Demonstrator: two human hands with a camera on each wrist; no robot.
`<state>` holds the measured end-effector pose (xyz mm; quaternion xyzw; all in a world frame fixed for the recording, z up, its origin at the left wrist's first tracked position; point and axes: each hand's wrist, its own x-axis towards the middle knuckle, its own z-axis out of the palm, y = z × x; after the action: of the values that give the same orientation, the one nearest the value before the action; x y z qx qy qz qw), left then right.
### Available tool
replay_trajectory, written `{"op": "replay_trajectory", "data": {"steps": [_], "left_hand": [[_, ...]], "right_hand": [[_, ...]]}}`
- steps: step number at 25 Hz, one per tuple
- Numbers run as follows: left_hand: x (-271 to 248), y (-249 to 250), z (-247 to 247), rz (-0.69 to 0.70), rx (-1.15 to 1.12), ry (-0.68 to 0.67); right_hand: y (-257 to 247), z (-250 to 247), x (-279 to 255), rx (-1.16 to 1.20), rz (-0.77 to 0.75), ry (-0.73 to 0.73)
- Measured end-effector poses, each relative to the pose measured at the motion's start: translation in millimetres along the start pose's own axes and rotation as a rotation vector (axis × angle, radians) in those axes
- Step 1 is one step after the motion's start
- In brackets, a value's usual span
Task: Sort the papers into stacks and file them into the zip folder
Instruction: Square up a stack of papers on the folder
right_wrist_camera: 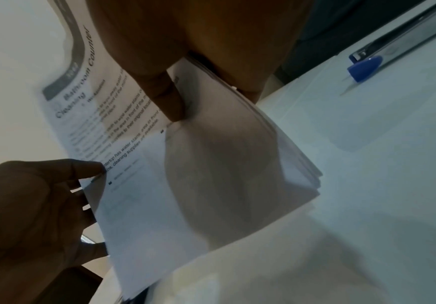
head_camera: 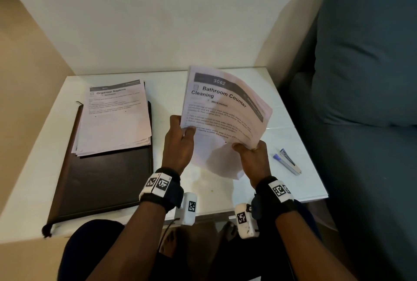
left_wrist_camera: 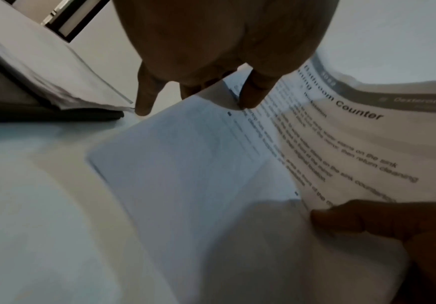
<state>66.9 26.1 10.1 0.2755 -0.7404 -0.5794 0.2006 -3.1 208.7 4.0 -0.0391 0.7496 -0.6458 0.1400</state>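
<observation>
Nearest the camera, two forearms wearing black wrist straps with white coded markers reach over the front edge of the white table (head_camera: 31,181). The left hand (head_camera: 178,143) grasps the left edge of a sheaf of white printed papers (head_camera: 225,109), thumb on the front sheet and fingers (left_wrist_camera: 146,96) behind it. The right hand (head_camera: 253,156) grasps the same sheaf at its lower right part, thumb laid across the front page and the other fingers hidden behind the sheets. The sheaf is held above the table, tilted and bowed, its top page headed "Bathroom Counter Cleaning"; in the right wrist view the lower corner fans out into several separate sheets (right_wrist_camera: 302,170).

To the right of the right hand, well apart from the sheaf, a small white and blue tube (head_camera: 287,161) lies flat on the table.

To the left, a dark brown closed zip folder (head_camera: 101,181) lies flat on the table, its near corner at the table's front edge. On the folder's far half rests a second stack of white printed papers (head_camera: 115,120), slightly uneven at the edges, its top page headed "Organize Napkins". This stack is apart from both hands.

Beyond the table stands a plain pale wall (head_camera: 158,21), and along the right side a blue-grey upholstered sofa (head_camera: 365,77).
</observation>
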Motion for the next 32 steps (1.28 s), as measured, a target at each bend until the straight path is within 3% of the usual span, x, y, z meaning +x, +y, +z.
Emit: {"op": "replay_trajectory", "data": {"steps": [4,7,13,18,21,26,32], "left_hand": [[1.5,38.4,-16.7,0.108,0.009,-0.028],[-6.5,65.1,-16.7,0.128,-0.009,0.03],[-17.0,76.4,-4.8,0.226,0.145,0.035],[3.8,70.3,-5.8,0.219,0.272,0.004],[17.7,56.4,0.1,0.19,0.417,-0.045],[23.4,38.6,28.8,0.159,0.619,-0.087],[28.1,27.9,51.1,0.026,0.666,-0.119]], "right_hand": [[-8.9,-4.5,-19.2,0.111,0.042,-0.012],[-17.0,-4.2,-40.5,0.194,0.074,-0.055],[-22.8,-15.7,-66.1,0.268,0.187,-0.097],[-33.0,-73.9,-27.6,0.206,0.253,-0.233],[-25.9,-124.5,20.6,-0.036,0.275,-0.137],[25.6,-155.5,81.9,-0.901,0.261,-0.216],[48.3,-146.4,102.0,-1.081,0.236,-0.279]]}}
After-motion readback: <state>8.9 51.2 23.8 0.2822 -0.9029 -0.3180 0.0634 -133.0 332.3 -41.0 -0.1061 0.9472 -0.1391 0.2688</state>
